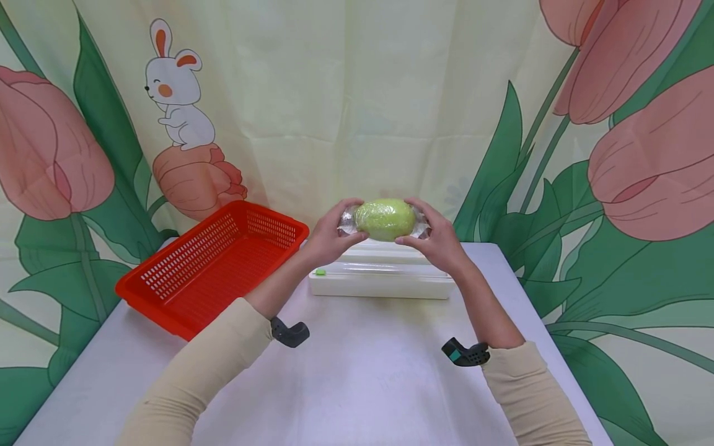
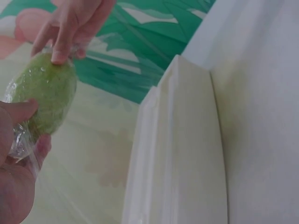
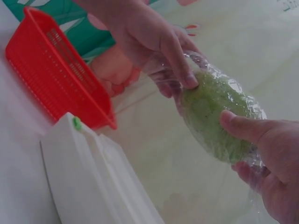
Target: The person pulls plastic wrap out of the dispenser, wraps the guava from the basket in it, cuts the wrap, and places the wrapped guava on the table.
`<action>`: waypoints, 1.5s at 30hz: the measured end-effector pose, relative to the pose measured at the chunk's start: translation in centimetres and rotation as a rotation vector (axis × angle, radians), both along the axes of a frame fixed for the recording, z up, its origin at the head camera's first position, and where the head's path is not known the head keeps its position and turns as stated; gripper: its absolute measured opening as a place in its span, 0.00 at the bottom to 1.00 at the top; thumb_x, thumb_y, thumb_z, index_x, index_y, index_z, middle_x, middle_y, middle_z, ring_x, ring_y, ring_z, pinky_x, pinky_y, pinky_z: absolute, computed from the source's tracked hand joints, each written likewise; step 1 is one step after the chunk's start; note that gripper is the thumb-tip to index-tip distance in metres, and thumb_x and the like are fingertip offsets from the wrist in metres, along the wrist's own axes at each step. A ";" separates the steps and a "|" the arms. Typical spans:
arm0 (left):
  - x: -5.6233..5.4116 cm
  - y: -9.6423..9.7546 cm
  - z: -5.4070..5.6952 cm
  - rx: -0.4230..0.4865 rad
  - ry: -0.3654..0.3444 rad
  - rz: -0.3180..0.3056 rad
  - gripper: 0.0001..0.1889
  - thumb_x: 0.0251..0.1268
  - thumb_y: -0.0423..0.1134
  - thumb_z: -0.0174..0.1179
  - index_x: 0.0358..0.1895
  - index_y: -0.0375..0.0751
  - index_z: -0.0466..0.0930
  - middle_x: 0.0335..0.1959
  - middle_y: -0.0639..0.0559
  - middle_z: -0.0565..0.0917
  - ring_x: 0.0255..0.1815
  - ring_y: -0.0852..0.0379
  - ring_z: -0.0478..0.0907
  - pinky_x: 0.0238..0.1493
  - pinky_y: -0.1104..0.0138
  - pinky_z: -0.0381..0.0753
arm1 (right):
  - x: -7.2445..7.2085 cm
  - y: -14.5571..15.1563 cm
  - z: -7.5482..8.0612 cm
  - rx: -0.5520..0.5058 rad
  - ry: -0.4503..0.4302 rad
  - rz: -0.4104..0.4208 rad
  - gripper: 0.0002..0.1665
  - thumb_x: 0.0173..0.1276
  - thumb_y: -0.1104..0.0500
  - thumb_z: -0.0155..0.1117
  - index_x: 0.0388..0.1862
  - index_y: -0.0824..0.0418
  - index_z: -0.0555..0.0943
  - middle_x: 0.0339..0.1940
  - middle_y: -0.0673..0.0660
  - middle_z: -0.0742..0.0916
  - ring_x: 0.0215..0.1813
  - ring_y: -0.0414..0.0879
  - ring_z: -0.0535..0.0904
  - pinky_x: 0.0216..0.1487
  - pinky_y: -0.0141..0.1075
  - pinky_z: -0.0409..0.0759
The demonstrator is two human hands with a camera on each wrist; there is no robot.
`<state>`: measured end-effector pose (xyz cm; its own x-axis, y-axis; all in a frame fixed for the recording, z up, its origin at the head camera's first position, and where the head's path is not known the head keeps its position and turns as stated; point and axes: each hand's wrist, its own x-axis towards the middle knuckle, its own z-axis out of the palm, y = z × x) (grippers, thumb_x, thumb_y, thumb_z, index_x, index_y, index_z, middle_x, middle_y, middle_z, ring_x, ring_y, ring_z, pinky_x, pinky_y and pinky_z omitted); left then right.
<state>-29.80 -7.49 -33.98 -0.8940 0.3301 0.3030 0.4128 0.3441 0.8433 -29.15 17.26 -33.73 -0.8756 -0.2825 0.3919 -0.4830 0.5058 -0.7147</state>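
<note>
An oval green fruit [image 1: 386, 219] with faint speckles is covered in clear plastic wrap. It is held up in the air above the white box, level with its back. My left hand [image 1: 329, 233] grips one end, thumb in front and fingers behind. At the other end my right hand [image 1: 439, 240] holds it the same way. Loose wrap bunches out under both hands. In the left wrist view the thumb presses on the fruit [image 2: 49, 91]; in the right wrist view the wrap on the fruit [image 3: 217, 114] looks shiny and creased.
A white cling-film dispenser box [image 1: 382, 286] with a green slider [image 1: 320, 272] stands on the white table [image 1: 357, 371], film lying along its top. To the left is a red plastic basket [image 1: 212, 266] with slotted sides. Behind hangs a tulip-and-rabbit curtain [image 1: 390, 93].
</note>
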 end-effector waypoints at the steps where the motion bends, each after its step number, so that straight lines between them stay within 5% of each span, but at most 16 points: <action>1: 0.0 0.0 0.1 0.000 0.000 -0.001 0.35 0.57 0.33 0.68 0.68 0.53 0.63 0.60 0.47 0.73 0.51 0.47 0.79 0.46 0.63 0.85 | 0.0 0.0 0.0 -0.004 0.003 0.003 0.48 0.54 0.56 0.77 0.72 0.50 0.64 0.63 0.58 0.76 0.45 0.51 0.74 0.37 0.32 0.77; 19: 0.8 -0.1 1.2 0.018 0.011 -0.020 0.36 0.57 0.32 0.68 0.68 0.53 0.63 0.60 0.48 0.73 0.52 0.48 0.79 0.48 0.62 0.85 | 0.6 0.1 1.0 -0.011 0.029 0.000 0.48 0.54 0.55 0.77 0.72 0.47 0.65 0.64 0.56 0.76 0.41 0.50 0.74 0.35 0.29 0.77; 27: 1.0 -0.2 1.1 0.007 0.033 -0.004 0.34 0.58 0.35 0.68 0.67 0.53 0.64 0.57 0.48 0.75 0.50 0.49 0.79 0.50 0.61 0.84 | 0.6 0.3 0.8 -0.023 0.003 0.012 0.47 0.56 0.54 0.76 0.73 0.44 0.64 0.66 0.55 0.75 0.55 0.53 0.77 0.52 0.44 0.81; 37: 0.8 -0.2 -0.7 0.046 -0.147 0.002 0.27 0.62 0.47 0.65 0.63 0.53 0.68 0.54 0.50 0.78 0.53 0.52 0.80 0.52 0.62 0.84 | -0.2 0.3 -1.3 -0.012 0.019 0.070 0.56 0.49 0.53 0.80 0.75 0.39 0.60 0.74 0.52 0.69 0.75 0.52 0.62 0.69 0.57 0.67; 45: 0.8 0.0 -1.7 0.024 -0.242 0.064 0.23 0.64 0.54 0.61 0.56 0.47 0.70 0.46 0.47 0.80 0.47 0.46 0.78 0.50 0.53 0.82 | -0.4 0.0 -2.7 0.032 0.093 0.077 0.59 0.42 0.54 0.84 0.73 0.43 0.63 0.73 0.50 0.68 0.76 0.51 0.60 0.71 0.59 0.64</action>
<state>-29.00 -7.46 -35.65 -0.9604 0.2653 0.0846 0.1757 0.3414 0.9233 -29.52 17.26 -36.45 -0.8108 -0.3614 0.4603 -0.5852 0.4867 -0.6487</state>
